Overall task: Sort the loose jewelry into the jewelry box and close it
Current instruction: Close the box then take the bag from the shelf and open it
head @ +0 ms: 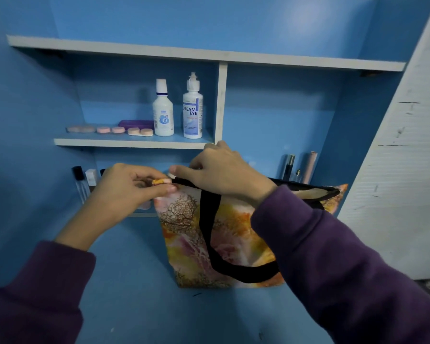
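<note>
The left hand (124, 187) pinched the top corner of the bag (224, 244); the right hand (224, 172) gripped its rim. Neither jewelry nor jewelry box was visible. Risk: uneven pulling could tip the bag, spilling its contents.

A blue wall (271, 28) is seen behind, with a soft patch of light (306, 11) reflected high on it. A white top board (134, 49) is mounted across it. A white upright divider (221, 103) is fixed beneath, and a lower shelf (124, 142) is joined to its left side. A white bottle (163, 112), a taller labelled bottle (193, 112) and pink lens cases (140, 131) are stood on that shelf. A blue tabletop (124, 281) is laid below. A scuffed white ribbed panel (402, 170) is set along the right edge.
</note>
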Available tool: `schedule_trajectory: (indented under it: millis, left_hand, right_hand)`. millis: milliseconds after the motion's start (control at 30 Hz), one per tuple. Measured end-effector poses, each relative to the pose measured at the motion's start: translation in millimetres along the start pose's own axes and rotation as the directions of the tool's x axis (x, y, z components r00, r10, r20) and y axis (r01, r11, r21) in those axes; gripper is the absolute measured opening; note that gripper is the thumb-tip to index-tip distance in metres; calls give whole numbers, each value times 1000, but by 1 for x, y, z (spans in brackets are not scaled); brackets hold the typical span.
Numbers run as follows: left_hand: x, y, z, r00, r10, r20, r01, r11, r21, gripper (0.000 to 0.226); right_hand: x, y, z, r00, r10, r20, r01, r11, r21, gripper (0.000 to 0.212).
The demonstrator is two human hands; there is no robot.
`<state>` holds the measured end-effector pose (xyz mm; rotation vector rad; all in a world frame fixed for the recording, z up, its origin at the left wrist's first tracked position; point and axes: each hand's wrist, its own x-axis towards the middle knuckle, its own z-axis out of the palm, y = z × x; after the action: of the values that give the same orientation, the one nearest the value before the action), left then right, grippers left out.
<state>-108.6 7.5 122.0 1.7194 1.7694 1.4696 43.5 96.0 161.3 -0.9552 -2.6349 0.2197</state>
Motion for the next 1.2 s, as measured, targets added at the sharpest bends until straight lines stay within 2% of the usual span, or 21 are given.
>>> schedule_trajectory:
  millis: [133, 200, 300, 467, 667, 800, 900, 967, 1033, 1100, 1167, 1200]
  left_hand:
    - [-1, 0, 1, 1000, 8, -9, -9, 1000, -23, 16]
    - [-2, 0, 1, 1000, 1, -14, -1, 999, -36, 16]
    - [-2, -2, 0, 1000, 10, -15, -11, 999, -35, 15]
    - [-5, -11, -5, 999, 21, -38, -20, 1000, 18, 20]
    - [-8, -20, -9, 997, 65, -37, -63, 997, 49, 21]
    - [-7, -24, -9, 997, 67, -45, -65, 997, 49, 19]
    - [-6, -20, -5, 995, 76, -63, -72, 996, 53, 19]
    - [-6, -18, -3, 993, 82, -79, -77, 995, 66, 20]
    - [-7, -19, -2, 993, 89, -81, -82, 993, 80, 20]
    - [-8, -21, -1, 993, 86, -86, -80, 994, 69, 20]
    - [-9, -23, 3, 991, 70, -117, -67, 997, 36, 20]
    - [-10, -24, 6, 987, 60, -149, -59, 998, 10, 20]
  right_hand:
    - [6, -9, -2, 999, -24, -43, 35, 958, 286, 20]
    - [7, -11, 2, 994, -22, -107, 53, 951, 303, 17]
    - [3, -10, 5, 973, 26, -229, 34, 966, 256, 17]
    - [-18, 25, -5, 922, 143, -361, -112, 988, 107, 12]
    - [-58, 99, -32, 827, 343, -446, -395, 918, -27, 14]
    - [-86, 136, -50, 765, 440, -470, -521, 852, -51, 13]
    - [-94, 143, -54, 764, 471, -441, -548, 834, -59, 9]
    - [-90, 142, -51, 785, 415, -459, -551, 806, -214, 15]
    - [-84, 129, -50, 841, 336, -424, -484, 818, -310, 41]
    - [-77, 105, -52, 944, 204, -260, -266, 937, -228, 59]
    - [-69, 82, -49, 998, 55, 18, -52, 990, -127, 51]
    - [-65, 74, -45, 991, 10, 133, 14, 984, -177, 37]
